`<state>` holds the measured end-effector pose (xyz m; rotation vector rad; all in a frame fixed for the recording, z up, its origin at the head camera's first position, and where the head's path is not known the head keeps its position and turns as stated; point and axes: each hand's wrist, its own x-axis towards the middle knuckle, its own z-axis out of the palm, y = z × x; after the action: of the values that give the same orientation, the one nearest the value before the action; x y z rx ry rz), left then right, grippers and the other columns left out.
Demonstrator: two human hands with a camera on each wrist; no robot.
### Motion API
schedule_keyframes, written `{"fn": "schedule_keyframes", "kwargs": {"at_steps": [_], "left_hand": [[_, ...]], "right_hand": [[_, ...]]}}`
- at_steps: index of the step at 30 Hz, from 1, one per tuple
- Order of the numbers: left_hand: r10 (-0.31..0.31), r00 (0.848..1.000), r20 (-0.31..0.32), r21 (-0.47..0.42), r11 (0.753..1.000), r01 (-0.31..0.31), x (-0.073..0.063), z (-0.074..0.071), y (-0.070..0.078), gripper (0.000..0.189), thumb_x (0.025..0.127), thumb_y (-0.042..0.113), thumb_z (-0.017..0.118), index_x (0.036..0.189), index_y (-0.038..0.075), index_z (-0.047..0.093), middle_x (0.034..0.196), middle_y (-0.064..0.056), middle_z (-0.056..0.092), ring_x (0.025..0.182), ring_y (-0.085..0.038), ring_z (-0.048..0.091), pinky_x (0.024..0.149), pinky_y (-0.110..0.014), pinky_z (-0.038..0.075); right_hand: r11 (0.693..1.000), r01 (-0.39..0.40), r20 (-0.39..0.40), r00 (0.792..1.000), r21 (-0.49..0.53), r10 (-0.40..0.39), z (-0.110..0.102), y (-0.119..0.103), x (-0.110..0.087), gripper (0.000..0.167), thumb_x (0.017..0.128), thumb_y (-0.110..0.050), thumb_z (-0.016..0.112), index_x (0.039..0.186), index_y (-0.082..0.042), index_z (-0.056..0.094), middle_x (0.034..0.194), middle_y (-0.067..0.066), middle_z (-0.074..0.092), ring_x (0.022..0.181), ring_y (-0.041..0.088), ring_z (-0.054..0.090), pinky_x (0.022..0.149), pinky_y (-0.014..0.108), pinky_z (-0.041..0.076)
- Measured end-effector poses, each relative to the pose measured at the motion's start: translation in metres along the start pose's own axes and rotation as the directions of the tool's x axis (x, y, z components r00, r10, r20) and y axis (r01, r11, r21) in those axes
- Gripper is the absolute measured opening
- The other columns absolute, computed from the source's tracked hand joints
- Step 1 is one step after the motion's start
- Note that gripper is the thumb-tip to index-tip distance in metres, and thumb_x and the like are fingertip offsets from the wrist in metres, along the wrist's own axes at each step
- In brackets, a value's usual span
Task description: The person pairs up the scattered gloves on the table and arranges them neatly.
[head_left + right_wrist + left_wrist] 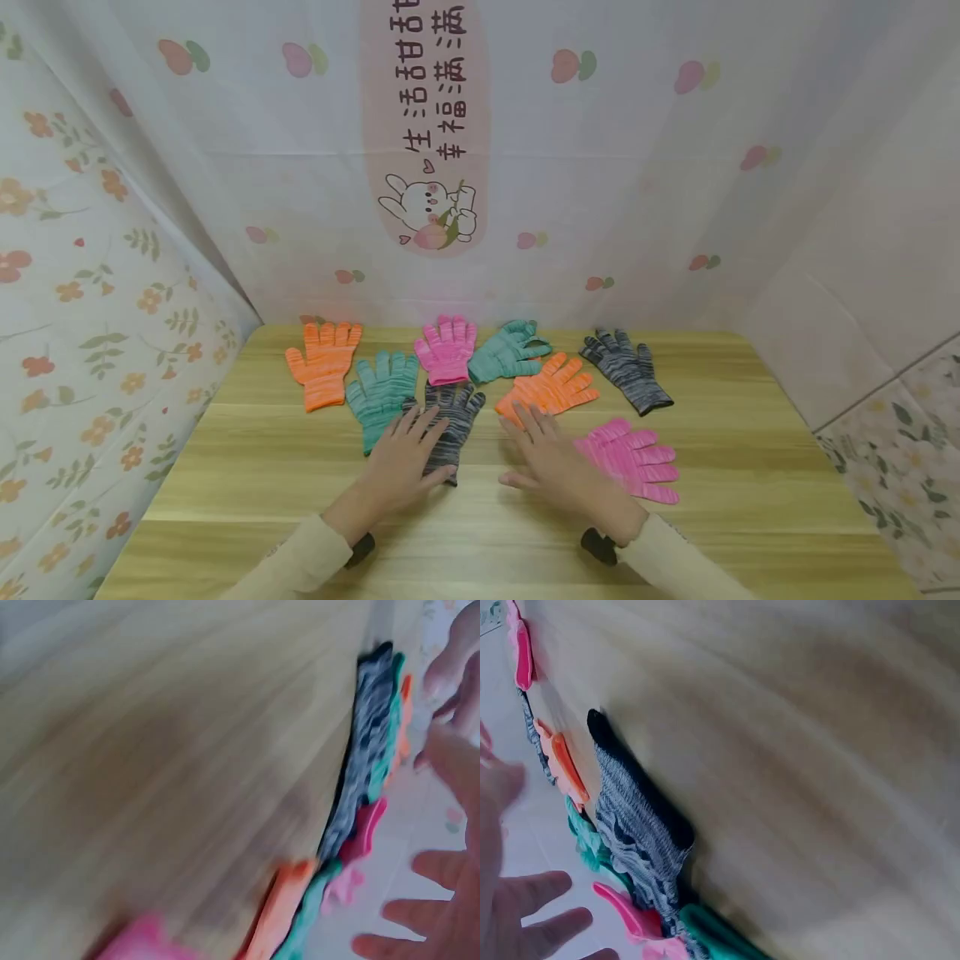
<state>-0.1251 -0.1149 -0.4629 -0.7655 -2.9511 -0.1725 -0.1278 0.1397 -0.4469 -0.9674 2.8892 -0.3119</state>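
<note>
My left hand (401, 454) hovers with spread fingers over a dark grey striped knit glove (450, 429) near the middle of the table; in the left wrist view that grey glove (637, 817) lies flat beyond the fingers. Beside it, a teal glove (382, 392) is partly overlapped by the grey one. My right hand (555, 467), fingers also extended, is between an orange glove (555, 385) and a pink glove (637, 462). The right wrist view shows its fingers (420, 915) apart, holding nothing. Neither hand grips a glove.
Along the back lie another orange glove (326, 367), a second pink glove (447, 350), a folded-looking teal glove (510, 350) and another dark grey glove (628, 371). A printed white curtain (600, 167) hangs behind the wooden table (240, 500), with flowered cloth (97, 375) at left.
</note>
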Motion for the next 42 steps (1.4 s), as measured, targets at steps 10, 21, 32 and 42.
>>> {"fn": "schedule_keyframes", "kwargs": {"at_steps": [10,21,32,42], "left_hand": [[-0.039,0.997,-0.069,-0.096,0.995,0.032,-0.014,0.018,0.017,0.033,0.086,0.021,0.062,0.11,-0.003,0.063,0.118,-0.018,0.058,0.11,-0.033,0.055,0.093,-0.044,0.048],[-0.085,0.996,-0.006,-0.137,0.987,0.083,-0.02,0.028,0.024,0.036,0.087,0.018,0.059,0.115,-0.005,0.058,0.123,-0.022,0.054,0.116,-0.036,0.05,0.099,-0.045,0.043],[-0.125,0.992,0.008,-0.23,0.965,0.124,-0.024,0.031,0.024,0.036,0.087,0.016,0.06,0.118,-0.001,0.059,0.126,-0.019,0.052,0.117,-0.036,0.048,0.096,-0.046,0.045],[-0.145,0.989,0.025,-0.261,0.954,0.147,-0.041,0.028,0.037,0.034,0.087,0.017,0.059,0.117,0.002,0.06,0.127,-0.015,0.053,0.114,-0.032,0.05,0.093,-0.044,0.047]], "right_hand": [[0.992,0.098,0.011,0.995,0.086,-0.099,0.023,-0.041,0.028,0.043,0.093,-0.029,0.055,0.127,-0.003,0.055,0.139,0.02,0.045,0.129,0.031,0.044,0.106,0.042,0.038],[0.993,0.111,-0.059,0.992,0.033,-0.109,0.043,-0.06,0.032,0.026,0.089,-0.02,0.059,0.108,-0.005,0.067,0.123,0.015,0.057,0.117,0.024,0.054,0.1,0.035,0.044],[0.993,-0.046,-0.009,0.999,0.112,0.047,0.045,-0.071,0.029,0.022,0.089,-0.022,0.06,0.103,-0.007,0.067,0.124,0.012,0.056,0.116,0.025,0.053,0.097,0.038,0.046],[0.981,-0.097,-0.004,0.995,0.17,0.099,0.05,-0.083,0.008,0.022,0.087,-0.023,0.061,0.102,-0.007,0.067,0.123,0.012,0.056,0.114,0.026,0.054,0.096,0.04,0.046]]}}
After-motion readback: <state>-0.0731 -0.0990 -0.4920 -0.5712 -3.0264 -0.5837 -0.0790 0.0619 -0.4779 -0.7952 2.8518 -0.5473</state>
